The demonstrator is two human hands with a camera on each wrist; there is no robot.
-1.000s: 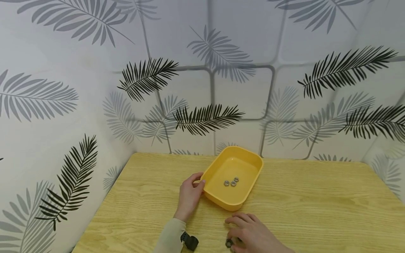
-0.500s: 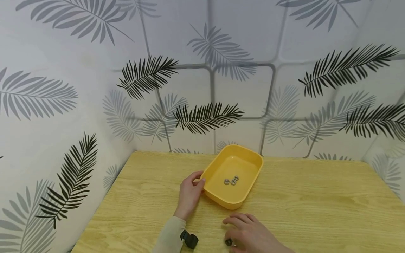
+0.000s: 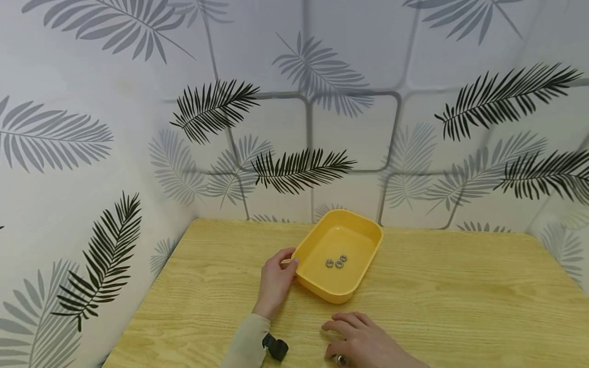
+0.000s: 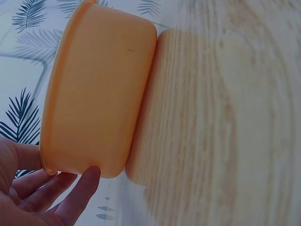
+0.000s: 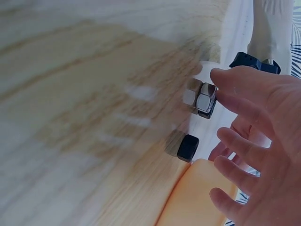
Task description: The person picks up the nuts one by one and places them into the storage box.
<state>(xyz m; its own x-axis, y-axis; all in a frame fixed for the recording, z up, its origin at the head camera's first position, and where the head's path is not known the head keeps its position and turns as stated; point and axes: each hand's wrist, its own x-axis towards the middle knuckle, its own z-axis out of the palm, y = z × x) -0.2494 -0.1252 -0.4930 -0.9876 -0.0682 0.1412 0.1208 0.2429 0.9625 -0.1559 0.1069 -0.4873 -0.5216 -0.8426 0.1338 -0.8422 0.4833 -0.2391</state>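
Note:
My left hand (image 3: 274, 281) grips the near-left rim of a yellow plastic basin (image 3: 327, 295). In the left wrist view its fingers (image 4: 89, 186) lie against the basin's outer end. Three silver hex nuts (image 3: 339, 264) sit on the basin floor. My right hand (image 3: 361, 340) hovers low over the table in front of the basin, fingers spread and loosely bent. A silver hex nut (image 5: 206, 98) stands on the table right by its thumb and forefinger tips; a firm hold does not show. A black nut (image 5: 207, 114) peeks out behind it, and another black nut (image 5: 188, 148) sits nearer the basin.
The wood-patterned table (image 3: 460, 291) reaches back to a wall (image 3: 276, 128) with a leaf pattern. A black strapped device (image 3: 276, 348) is on the left wrist.
My right hand has shifted slightly left, its thumb and forefinger drawing nearer each other. A silver nut now shows by its thumb, while the black nut has gone from the head view. The left hand stays put.

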